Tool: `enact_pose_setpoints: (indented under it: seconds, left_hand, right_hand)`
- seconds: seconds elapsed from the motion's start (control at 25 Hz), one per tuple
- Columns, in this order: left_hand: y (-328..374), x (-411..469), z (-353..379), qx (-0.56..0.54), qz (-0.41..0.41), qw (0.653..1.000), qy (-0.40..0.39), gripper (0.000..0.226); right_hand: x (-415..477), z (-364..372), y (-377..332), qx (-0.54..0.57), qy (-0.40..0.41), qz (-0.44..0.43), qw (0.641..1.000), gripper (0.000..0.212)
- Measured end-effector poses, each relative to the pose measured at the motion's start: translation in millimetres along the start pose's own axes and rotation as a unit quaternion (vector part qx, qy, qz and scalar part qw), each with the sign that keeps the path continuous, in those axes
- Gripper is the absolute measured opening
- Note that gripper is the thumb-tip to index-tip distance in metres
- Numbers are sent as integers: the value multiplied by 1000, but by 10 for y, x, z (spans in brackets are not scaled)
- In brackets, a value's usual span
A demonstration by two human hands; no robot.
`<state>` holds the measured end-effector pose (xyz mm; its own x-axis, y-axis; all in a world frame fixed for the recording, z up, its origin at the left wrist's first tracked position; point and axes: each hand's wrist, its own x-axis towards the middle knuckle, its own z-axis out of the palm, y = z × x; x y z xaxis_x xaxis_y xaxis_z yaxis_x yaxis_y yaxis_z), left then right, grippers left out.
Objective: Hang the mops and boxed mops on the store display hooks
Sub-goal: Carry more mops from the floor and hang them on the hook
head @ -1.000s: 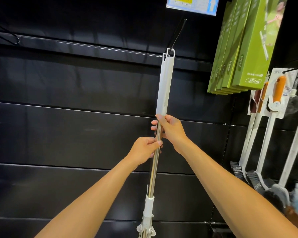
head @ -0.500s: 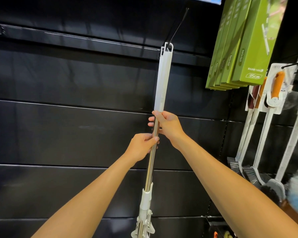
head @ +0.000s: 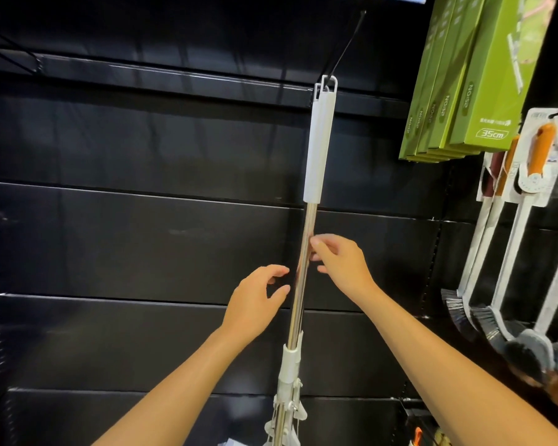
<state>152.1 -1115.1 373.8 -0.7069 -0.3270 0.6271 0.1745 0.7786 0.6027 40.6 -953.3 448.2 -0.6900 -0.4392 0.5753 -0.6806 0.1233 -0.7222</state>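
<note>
A mop [head: 318, 146] with a white grip and a steel pole hangs by its top loop from a black display hook [head: 442, 43] on the dark wall; a second white loop shows just behind it. Its white lower joint sits near the bottom of the view. My left hand [head: 256, 304] is just left of the pole with fingers spread, not touching it. My right hand [head: 339, 263] is on the pole's right side, fingers loosely apart with the tips at the steel. Green boxed mops [head: 471, 91] hang at the upper right.
Long-handled brushes [head: 509, 239] with orange grips and card labels hang at the right, their bristle heads low. Black slat panels [head: 142, 239] cover the wall. Another bare hook [head: 16, 49] sticks out at the upper left. A price tag shows at the top edge.
Both hands gripped the steel pole earlier. They have now let go and opened, sliding lower, while the mop stays hanging from the hook.
</note>
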Motion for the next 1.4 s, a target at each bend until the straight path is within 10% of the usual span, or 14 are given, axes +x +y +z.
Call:
enact_pose_setpoints:
  seconds: [0.44,0.8,1.4]
  left_hand:
    - [-408,-2077,1013,278,68,944,-165,63]
    - [242,-3594,2211,237,99,908,-331,66]
    - [3052,-5120,4774,111,312,780,-530,69]
  right_hand:
    - [-2498,-374,1777,-206,-121,112,965,47]
    - [-4895,-1561,2299,-270,-166,267,910,55]
    - [-7932,-4274,1902,-317,58,494,808,49]
